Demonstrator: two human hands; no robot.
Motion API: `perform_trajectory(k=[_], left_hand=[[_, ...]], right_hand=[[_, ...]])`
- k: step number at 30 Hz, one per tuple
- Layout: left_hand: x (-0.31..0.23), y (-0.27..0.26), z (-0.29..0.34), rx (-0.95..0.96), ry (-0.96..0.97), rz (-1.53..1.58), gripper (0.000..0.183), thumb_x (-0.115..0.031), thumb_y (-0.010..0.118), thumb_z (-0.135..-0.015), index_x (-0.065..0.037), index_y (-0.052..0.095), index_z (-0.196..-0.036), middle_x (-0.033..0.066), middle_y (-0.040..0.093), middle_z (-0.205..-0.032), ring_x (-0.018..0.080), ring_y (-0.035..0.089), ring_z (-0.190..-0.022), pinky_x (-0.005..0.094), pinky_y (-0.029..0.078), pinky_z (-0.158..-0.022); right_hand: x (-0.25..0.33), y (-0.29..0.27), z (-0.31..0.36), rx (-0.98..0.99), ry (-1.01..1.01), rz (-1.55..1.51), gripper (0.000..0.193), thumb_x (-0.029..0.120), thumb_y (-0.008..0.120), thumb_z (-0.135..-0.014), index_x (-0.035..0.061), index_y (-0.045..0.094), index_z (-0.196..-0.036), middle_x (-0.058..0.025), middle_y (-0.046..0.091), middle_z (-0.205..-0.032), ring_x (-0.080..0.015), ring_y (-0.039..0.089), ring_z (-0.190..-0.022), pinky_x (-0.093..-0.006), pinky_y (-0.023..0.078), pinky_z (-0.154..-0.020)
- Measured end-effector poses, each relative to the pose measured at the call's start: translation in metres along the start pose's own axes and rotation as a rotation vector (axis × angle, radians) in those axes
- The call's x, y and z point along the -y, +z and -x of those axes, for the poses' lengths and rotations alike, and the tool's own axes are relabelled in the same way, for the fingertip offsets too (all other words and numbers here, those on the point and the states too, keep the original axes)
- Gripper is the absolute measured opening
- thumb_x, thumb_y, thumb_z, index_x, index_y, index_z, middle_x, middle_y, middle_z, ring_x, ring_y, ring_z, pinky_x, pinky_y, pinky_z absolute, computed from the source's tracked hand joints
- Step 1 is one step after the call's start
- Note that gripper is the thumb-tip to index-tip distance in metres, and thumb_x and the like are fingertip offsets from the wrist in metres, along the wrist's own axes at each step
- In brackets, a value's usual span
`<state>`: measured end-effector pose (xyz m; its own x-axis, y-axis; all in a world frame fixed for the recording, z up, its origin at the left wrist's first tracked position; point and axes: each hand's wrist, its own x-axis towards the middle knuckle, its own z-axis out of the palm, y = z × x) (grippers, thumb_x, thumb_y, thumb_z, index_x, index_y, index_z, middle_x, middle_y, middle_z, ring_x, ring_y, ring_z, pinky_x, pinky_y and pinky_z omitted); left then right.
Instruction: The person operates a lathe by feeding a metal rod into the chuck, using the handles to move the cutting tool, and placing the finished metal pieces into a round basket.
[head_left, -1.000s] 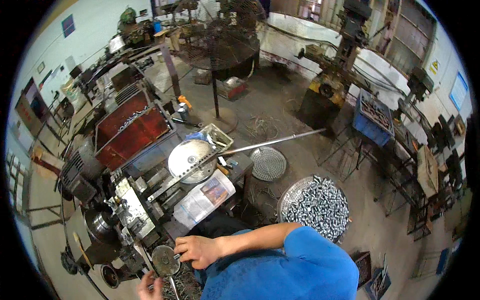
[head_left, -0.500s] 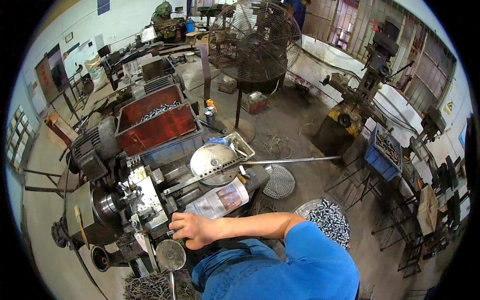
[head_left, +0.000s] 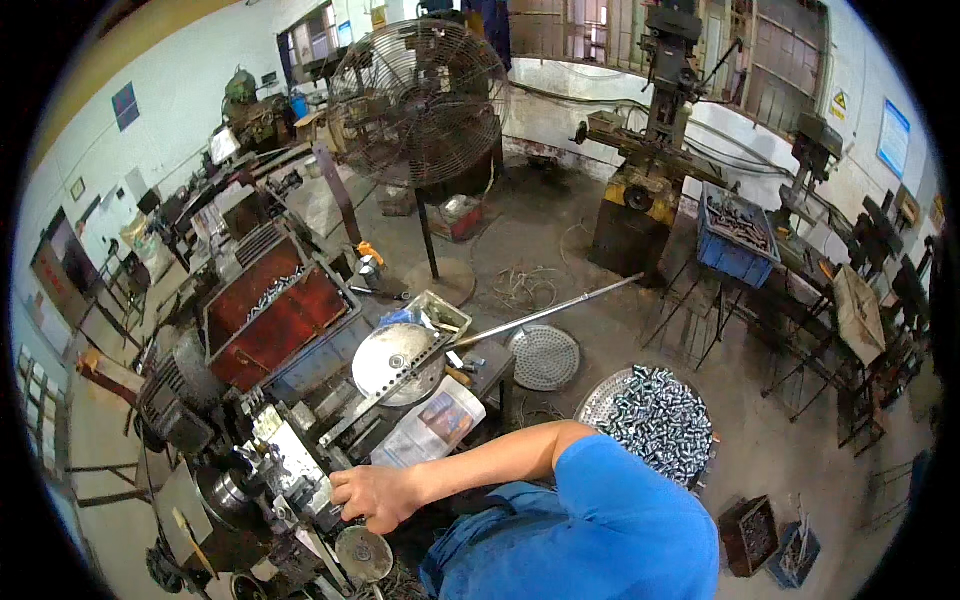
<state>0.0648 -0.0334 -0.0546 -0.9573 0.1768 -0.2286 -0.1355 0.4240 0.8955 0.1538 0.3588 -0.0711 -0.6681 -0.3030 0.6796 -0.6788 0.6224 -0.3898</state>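
My right hand is at the front of a small lathe, its arm reaching left from a blue sleeve. The fingers are curled and closed beside the lathe's metal tool slide; what they grip, if anything, is hidden. Just below the hand is a round grey disc. Left of the slide sits the shiny chuck, and a wooden-handled brush lies on the headstock cover. Near the forearm lies a printed paper sheet. My left hand is out of view.
A round perforated tray heaped with small metal parts stands on the floor at right. Behind the lathe is a red metal bin. A long metal rod juts rightward. A large caged fan and blue crate stand farther off.
The view has swung to the right and tilted, so the lathe sits lower and more of the parts tray shows. My right hand stays closed at the tool slide.
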Motion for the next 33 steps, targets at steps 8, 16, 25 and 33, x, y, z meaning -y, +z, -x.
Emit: perform_trajectory(k=[8, 16, 25, 33], left_hand=[[-0.009, 0.018, 0.004, 0.081, 0.067, 0.006, 0.034, -0.022, 0.060, -0.087, 0.005, 0.058, -0.107, 0.0145, 0.064, -0.084, 0.0213, 0.060, -0.071, 0.0347, 0.049, -0.066], [0.003, 0.012, 0.025, 0.110, 0.119, 0.060, 0.034, -0.021, 0.060, -0.087, 0.004, 0.057, -0.109, 0.0142, 0.064, -0.086, 0.0213, 0.060, -0.071, 0.0352, 0.049, -0.067], [0.030, -0.023, 0.039, 0.069, 0.104, 0.112, 0.033, -0.019, 0.060, -0.086, 0.004, 0.057, -0.110, 0.0138, 0.064, -0.088, 0.0214, 0.060, -0.072, 0.0358, 0.049, -0.067], [0.080, -0.087, 0.027, -0.103, -0.055, 0.139, 0.033, -0.018, 0.060, -0.086, 0.003, 0.057, -0.111, 0.0135, 0.064, -0.090, 0.0214, 0.060, -0.072, 0.0363, 0.048, -0.067]], right_hand=[[0.027, -0.009, 0.002, -0.075, -0.050, 0.026, 0.019, 0.015, 0.058, -0.046, 0.0008, 0.051, -0.056, -0.0125, 0.047, -0.072, -0.0328, 0.045, -0.079, -0.0410, 0.042, -0.066], [0.081, -0.035, -0.001, -0.085, -0.096, 0.153, 0.019, 0.016, 0.059, -0.046, 0.0016, 0.055, -0.058, -0.0118, 0.049, -0.073, -0.0314, 0.047, -0.079, -0.0402, 0.043, -0.065], [0.097, -0.037, -0.003, -0.077, -0.087, 0.183, 0.025, 0.013, 0.060, -0.047, 0.0003, 0.061, -0.068, -0.0136, 0.054, -0.084, -0.0320, 0.049, -0.085, -0.0403, 0.045, -0.068], [0.077, -0.036, 0.009, 0.002, 0.100, 0.134, 0.039, 0.011, 0.060, -0.050, -0.0021, 0.064, -0.087, -0.0192, 0.057, -0.101, -0.0353, 0.050, -0.091, -0.0421, 0.046, -0.074]])
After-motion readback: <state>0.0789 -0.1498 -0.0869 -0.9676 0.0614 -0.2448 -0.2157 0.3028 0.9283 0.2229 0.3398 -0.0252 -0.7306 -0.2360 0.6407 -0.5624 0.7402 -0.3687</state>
